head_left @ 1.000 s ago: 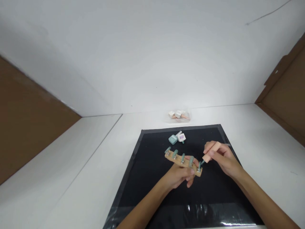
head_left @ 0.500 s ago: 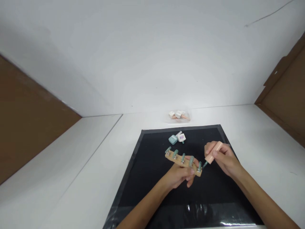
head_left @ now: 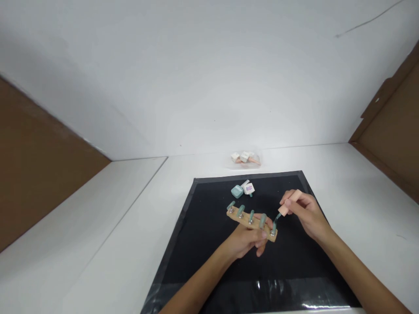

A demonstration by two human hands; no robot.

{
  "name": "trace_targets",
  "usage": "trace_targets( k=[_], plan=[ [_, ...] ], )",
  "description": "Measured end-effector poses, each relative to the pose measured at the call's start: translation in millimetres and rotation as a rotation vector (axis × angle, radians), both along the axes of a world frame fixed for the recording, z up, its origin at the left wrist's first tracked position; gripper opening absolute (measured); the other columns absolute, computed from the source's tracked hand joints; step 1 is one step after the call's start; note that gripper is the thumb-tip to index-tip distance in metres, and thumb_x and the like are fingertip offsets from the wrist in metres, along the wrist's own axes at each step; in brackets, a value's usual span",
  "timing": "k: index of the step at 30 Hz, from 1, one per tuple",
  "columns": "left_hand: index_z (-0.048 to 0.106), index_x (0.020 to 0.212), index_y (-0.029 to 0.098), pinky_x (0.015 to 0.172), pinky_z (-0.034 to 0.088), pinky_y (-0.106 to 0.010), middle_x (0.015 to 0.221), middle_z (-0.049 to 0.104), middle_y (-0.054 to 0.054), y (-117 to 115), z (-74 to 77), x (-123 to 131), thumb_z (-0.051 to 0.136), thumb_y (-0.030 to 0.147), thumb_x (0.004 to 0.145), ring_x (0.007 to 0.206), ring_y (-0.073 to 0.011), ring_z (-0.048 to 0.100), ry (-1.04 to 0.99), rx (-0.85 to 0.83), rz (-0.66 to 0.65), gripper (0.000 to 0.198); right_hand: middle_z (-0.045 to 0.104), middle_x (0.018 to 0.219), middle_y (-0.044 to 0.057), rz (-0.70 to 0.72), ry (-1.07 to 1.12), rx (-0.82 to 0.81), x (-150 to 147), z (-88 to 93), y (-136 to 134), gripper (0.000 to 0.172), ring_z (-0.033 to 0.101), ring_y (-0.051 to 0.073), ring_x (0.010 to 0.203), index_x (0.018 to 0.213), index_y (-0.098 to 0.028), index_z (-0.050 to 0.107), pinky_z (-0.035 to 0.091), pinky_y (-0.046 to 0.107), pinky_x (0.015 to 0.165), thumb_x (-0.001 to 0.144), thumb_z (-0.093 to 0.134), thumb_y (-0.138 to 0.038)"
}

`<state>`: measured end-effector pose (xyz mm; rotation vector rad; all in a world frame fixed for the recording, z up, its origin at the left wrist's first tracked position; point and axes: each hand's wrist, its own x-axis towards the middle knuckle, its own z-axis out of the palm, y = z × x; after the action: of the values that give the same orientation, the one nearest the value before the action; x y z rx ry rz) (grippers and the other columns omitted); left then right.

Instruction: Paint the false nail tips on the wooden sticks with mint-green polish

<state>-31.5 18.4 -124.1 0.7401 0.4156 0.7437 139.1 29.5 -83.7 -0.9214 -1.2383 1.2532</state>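
Seemingly mid-coating, the right hand (head_left: 307, 214) pinches the brush (head_left: 284, 210) at the end nail (head_left: 274, 227) of the strip (head_left: 245, 220), which the left hand (head_left: 244, 242) pinches above the mat (head_left: 196, 244), inside its edges, the next stroke calling for steadiness

Booth-like tabletop workstation of manicure type; the kind of building cannot be told. A white wall (head_left: 209, 87) stands behind a white tabletop (head_left: 108, 235), with brown panels (head_left: 42, 170) at both sides. Indicative of the type are a black mat (head_left: 203, 226), a wooden strip (head_left: 245, 220) bearing teal nail tips (head_left: 241, 210), a pink-handled brush (head_left: 290, 203) and a teal bottle (head_left: 237, 191).
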Motion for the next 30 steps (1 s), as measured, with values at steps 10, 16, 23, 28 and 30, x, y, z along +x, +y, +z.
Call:
trace_targets(
  k=[10,16,23,28,30],
  plan=[
    [0.058,0.072,0.012,0.029,0.036,-0.015,0.044,0.048,0.007,1.7,0.9,0.7,0.077,0.032,0.054,0.032,-0.002,0.035,0.078,0.007,-0.003,0.033,0.058,0.061,0.0,0.159,0.055,0.07,0.9,-2.0,-1.9,0.024,0.049,0.011,0.057,0.067,-0.021,0.068,0.039,0.022,0.051,0.072,0.068,-0.044],
    [0.057,0.071,0.012,0.029,0.035,-0.015,0.043,0.046,0.008,1.6,2.0,1.6,0.077,0.031,0.054,0.032,-0.0018,0.033,0.095,0.001,-0.004,0.032,0.062,0.066,0.0,0.157,-0.014,0.133,2.3,-1.5,-2.0,0.019,0.056,0.012,0.063,0.062,-0.02,0.064,0.043,0.022,0.059,0.076,0.067,-0.033],
    [0.059,0.072,0.013,0.03,0.035,-0.015,0.045,0.048,0.007,1.0,2.4,1.2,0.077,0.03,0.054,0.033,-0.0015,0.033,0.076,-0.003,-0.001,0.031,0.061,0.063,0.0,0.086,-0.065,0.128,1.2,1.1,-1.4,0.025,0.055,0.011,0.059,0.058,-0.019,0.061,0.044,0.023,0.057,0.078,0.065,-0.033],
    [0.059,0.072,0.012,0.029,0.035,-0.014,0.044,0.047,0.007,0.5,1.5,1.4,0.076,0.029,0.054,0.033,-0.0015,0.033,0.071,-0.012,-0.003,0.03,0.06,0.06,0.0,0.044,-0.085,0.123,0.6,2.5,-1.1,0.028,0.056,0.012,0.057,0.055,-0.018,0.059,0.044,0.024,0.055,0.077,0.065,-0.035],
    [0.059,0.071,0.012,0.029,0.035,-0.014,0.044,0.046,0.007,0.5,1.3,1.4,0.077,0.029,0.054,0.033,-0.0015,0.033,0.066,-0.014,-0.002,0.03,0.059,0.059,-0.001,0.031,-0.091,0.11,0.5,2.6,-1.2,0.028,0.055,0.011,0.056,0.055,-0.018,0.059,0.044,0.023,0.054,0.076,0.065,-0.036]
  ],
)
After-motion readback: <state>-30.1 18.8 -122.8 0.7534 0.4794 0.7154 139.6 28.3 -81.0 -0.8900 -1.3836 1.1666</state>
